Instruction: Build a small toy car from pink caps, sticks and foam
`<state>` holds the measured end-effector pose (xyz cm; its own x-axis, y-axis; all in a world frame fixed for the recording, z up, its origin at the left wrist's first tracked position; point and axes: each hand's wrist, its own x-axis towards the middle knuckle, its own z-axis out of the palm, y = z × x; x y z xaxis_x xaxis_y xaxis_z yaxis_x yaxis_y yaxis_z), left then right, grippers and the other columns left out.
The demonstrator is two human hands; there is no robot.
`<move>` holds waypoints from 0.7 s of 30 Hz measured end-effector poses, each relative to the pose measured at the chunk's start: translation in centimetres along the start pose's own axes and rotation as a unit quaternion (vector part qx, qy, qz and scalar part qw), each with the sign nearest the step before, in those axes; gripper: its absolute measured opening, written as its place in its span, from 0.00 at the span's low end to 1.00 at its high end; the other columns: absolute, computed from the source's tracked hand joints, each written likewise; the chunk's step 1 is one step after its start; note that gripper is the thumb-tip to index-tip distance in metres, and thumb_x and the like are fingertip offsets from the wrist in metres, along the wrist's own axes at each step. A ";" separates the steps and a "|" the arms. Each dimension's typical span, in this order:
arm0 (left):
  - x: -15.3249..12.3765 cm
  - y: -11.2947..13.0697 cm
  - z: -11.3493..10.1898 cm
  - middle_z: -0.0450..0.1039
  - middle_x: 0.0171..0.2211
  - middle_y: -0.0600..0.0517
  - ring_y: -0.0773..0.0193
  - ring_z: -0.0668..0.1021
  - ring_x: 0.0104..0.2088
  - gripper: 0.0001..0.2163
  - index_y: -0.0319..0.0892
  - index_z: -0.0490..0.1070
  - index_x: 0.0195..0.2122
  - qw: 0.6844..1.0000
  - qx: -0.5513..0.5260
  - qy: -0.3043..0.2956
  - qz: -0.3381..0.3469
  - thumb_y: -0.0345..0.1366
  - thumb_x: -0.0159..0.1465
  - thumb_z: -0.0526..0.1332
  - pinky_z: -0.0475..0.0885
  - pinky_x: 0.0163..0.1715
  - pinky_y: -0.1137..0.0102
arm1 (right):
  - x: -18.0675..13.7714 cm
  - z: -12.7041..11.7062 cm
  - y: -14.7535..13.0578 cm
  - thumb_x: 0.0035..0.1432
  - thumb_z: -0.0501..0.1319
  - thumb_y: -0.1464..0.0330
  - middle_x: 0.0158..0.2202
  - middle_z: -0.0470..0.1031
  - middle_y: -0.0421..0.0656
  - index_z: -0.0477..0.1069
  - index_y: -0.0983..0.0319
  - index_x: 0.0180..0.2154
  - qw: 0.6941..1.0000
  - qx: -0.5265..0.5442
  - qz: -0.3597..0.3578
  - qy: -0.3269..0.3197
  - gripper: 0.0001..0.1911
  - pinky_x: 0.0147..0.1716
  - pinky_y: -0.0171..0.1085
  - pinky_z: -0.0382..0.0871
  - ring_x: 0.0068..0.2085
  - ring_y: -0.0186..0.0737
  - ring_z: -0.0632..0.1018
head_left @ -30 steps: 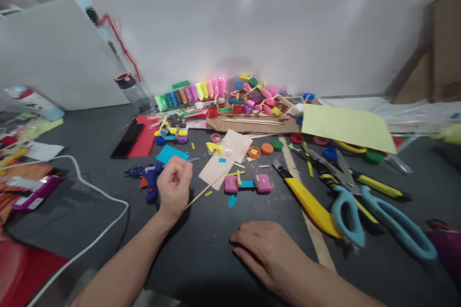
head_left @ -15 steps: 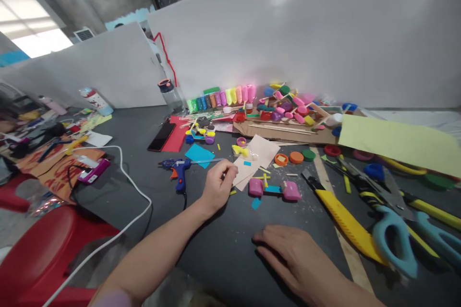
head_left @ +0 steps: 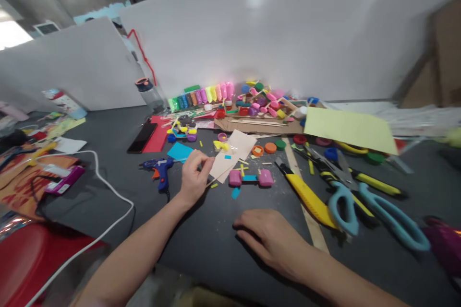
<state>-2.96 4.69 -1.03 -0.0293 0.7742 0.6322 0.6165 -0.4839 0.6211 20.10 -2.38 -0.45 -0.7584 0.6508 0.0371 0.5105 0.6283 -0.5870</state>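
My left hand (head_left: 194, 177) is closed with its fingers curled, beside the pale cards (head_left: 242, 145); anything between the fingers is hidden. Left of it lies a blue hot glue gun (head_left: 163, 171), its clear glue stick reaching toward my hand. My right hand (head_left: 268, 240) rests palm down on the dark table, fingers stretched out and holding nothing. Beyond it sits a small model (head_left: 250, 179) with pink blocks at both ends of a blue strip. A scrap of blue paper (head_left: 236, 193) lies before that model. A yellow bow-like piece (head_left: 221, 146) is on the cards.
To the right lie a yellow utility knife (head_left: 309, 199) and blue-handled scissors (head_left: 344, 208). Colourful clay packs (head_left: 201, 96) and a phone (head_left: 143, 136) are farther back. A white cable (head_left: 122, 196) crosses the left side. A white partition (head_left: 288, 33) stands behind.
The view has turned to the right, so the table's things appear farther left. Both hands keep nearly the same poses and places on the table.
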 end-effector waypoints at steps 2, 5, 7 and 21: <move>0.2 0.2 0.1 0.73 0.32 0.52 0.61 0.76 0.37 0.09 0.42 0.72 0.35 0.999 0.007 -0.034 0.000 0.40 0.70 0.60 0.72 0.41 0.64 | 0.0 -0.1 -0.1 0.68 0.57 0.70 0.37 0.82 0.45 0.77 0.61 0.41 1.000 -0.001 0.005 -0.008 0.09 0.37 0.37 0.65 0.38 0.43 0.80; 0.4 0.7 0.1 0.76 0.42 0.49 0.56 0.76 0.46 0.10 0.45 0.73 0.46 0.994 0.020 -0.111 0.014 0.41 0.66 0.65 0.71 0.48 0.60 | 0.0 -0.3 -0.2 0.69 0.58 0.69 0.38 0.82 0.44 0.77 0.62 0.42 1.000 0.001 0.009 -0.013 0.09 0.38 0.37 0.65 0.39 0.42 0.80; 0.3 1.0 0.2 0.76 0.48 0.47 0.53 0.75 0.51 0.19 0.46 0.72 0.52 0.985 0.032 -0.169 0.029 0.42 0.61 0.70 0.69 0.52 0.58 | 0.0 -0.4 -0.2 0.68 0.58 0.69 0.38 0.82 0.44 0.76 0.62 0.42 1.000 0.004 0.008 -0.015 0.08 0.38 0.37 0.65 0.39 0.42 0.80; -0.8 1.6 1.4 0.76 0.45 0.48 0.52 0.73 0.51 0.10 0.46 0.75 0.46 0.952 0.077 -0.292 0.047 0.37 0.64 0.69 0.63 0.51 0.56 | 0.2 -0.4 -0.2 0.69 0.58 0.69 0.38 0.81 0.44 0.76 0.63 0.43 1.000 0.007 -0.001 -0.019 0.09 0.39 0.37 0.66 0.39 0.41 0.80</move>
<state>-0.88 3.91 -1.18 0.4455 0.8475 0.2887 0.7049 -0.5308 0.4705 19.95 -2.21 0.02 -0.7743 0.6328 0.0083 0.5034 0.6238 -0.5980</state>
